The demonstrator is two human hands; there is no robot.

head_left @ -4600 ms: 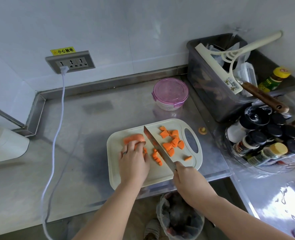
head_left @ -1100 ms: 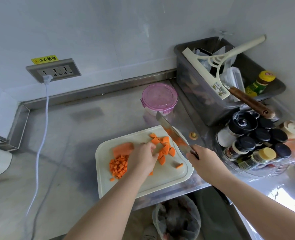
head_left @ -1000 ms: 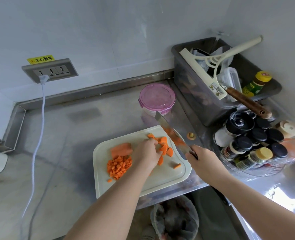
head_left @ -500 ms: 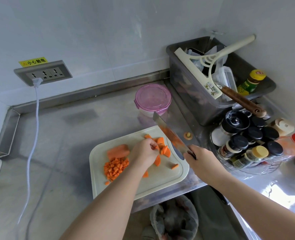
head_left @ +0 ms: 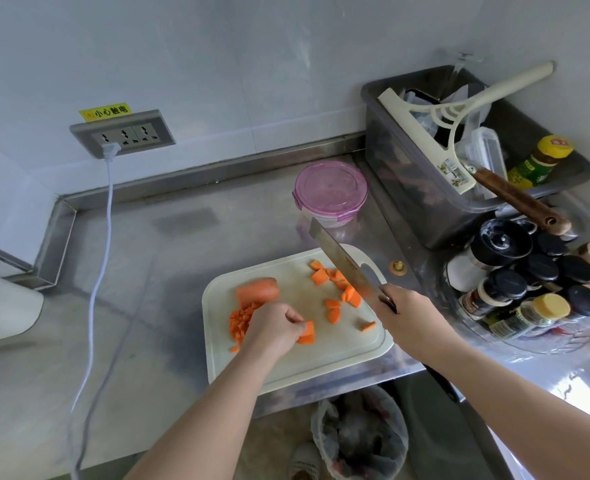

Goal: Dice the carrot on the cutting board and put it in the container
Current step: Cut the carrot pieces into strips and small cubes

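While the left hand (head_left: 272, 327) is pinching a carrot chunk (head_left: 307, 332) on the cutting board (head_left: 321, 362), the right hand (head_left: 407, 313) is gripping the raised knife (head_left: 345, 261). Dicing seems to be partway along: the diced pile (head_left: 239, 320) is lying just left of the pinch, the stub (head_left: 257, 289) is waiting beyond it, and the lidded container (head_left: 329, 192) is sitting farther off on the steel counter (head_left: 113, 306).

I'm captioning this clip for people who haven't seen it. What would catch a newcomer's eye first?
The bright orange carrot pieces scattered on the pale cutting board mid-frame stand out first. The left hand pinches one chunk, while the right hand holds a broad knife angled above the board. Behind sits a pink-lidded container, closed.
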